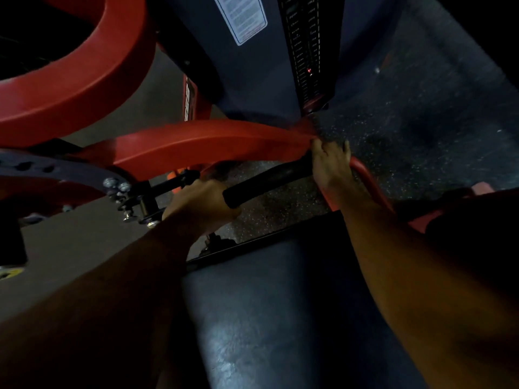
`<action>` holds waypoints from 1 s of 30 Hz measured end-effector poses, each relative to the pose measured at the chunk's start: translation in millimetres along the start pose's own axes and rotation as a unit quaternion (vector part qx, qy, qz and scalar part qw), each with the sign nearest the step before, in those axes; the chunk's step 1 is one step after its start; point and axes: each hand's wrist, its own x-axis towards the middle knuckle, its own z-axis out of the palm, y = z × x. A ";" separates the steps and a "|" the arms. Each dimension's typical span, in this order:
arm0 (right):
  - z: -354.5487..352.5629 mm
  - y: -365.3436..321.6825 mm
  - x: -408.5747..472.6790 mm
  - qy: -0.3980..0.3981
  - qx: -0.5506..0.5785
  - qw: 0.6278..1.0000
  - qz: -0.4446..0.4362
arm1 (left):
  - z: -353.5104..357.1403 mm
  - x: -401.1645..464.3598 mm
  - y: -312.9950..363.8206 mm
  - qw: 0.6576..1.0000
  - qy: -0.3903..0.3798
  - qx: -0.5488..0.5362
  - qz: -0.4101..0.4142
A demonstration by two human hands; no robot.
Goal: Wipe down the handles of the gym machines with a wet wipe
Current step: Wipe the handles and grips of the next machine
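The black handle (269,178) ran slantwise from lower left to upper right above the padded seat (280,304), the right hand (330,164) wrapped around its upper end, the left hand (200,204) curled beside its lower, free tip; no wipe showed.

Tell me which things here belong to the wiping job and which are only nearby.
Belong to the job:
black handle
left hand, at its near end
right hand, gripping its far end

Only nearby:
seat pad
weight stack
white label
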 end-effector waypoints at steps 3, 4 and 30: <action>-0.6 6.8 4.2 -0.012 0.015 0.999 0.050 | -0.5 -0.1 -0.1 1.000 -0.012 -0.007 -0.009; -2.0 7.8 5.5 -0.015 0.025 0.997 0.065 | 0.5 1.1 -1.1 1.000 -0.017 -0.015 -0.010; -0.1 5.4 -3.6 -0.026 0.106 0.994 -0.013 | 12.0 18.7 -18.8 0.992 -0.068 -0.104 0.028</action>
